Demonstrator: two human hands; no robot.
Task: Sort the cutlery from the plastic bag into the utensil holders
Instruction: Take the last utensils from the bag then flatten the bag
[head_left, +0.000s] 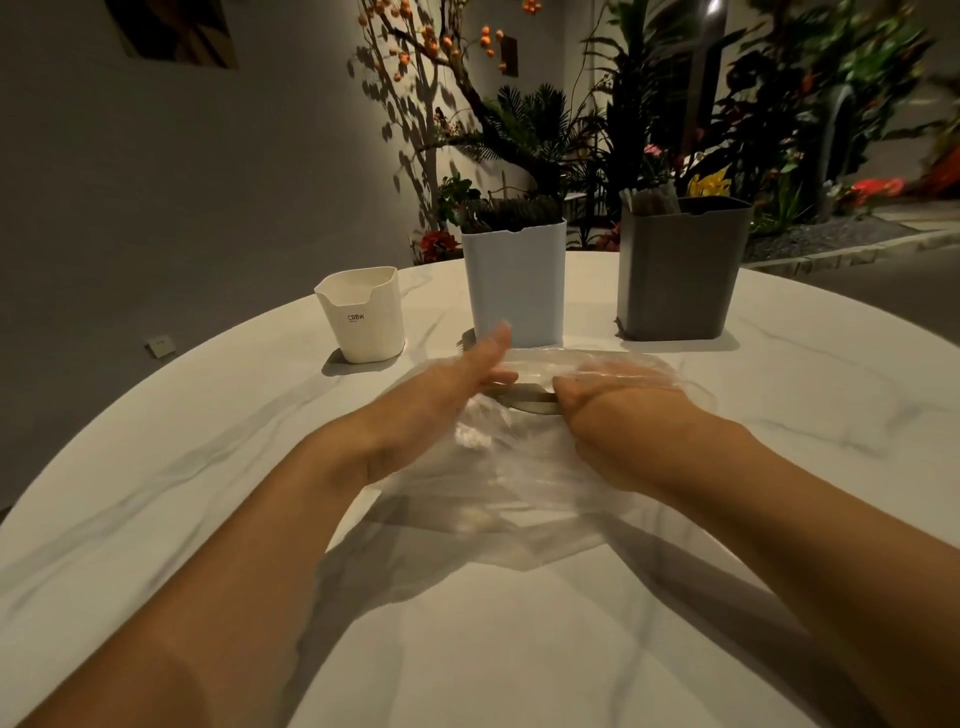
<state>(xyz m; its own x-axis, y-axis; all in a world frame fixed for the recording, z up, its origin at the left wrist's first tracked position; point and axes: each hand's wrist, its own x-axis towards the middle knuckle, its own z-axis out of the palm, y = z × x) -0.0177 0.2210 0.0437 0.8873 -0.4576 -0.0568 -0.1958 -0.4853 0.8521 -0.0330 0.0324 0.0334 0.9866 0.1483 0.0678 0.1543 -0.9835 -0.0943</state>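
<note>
Head view, looking forward and down over a round table.

The single wide-angle camera sits above the person's forearms, close to the white marble table (727, 519), facing the far edge and the plants (649, 130) beyond it; straight lines bow toward the frame's edges. No second view shares the scene.

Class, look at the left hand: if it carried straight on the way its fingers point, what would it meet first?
Probably the light blue holder: the left hand points its straight fingers toward its base, though depth is unclear.
</note>
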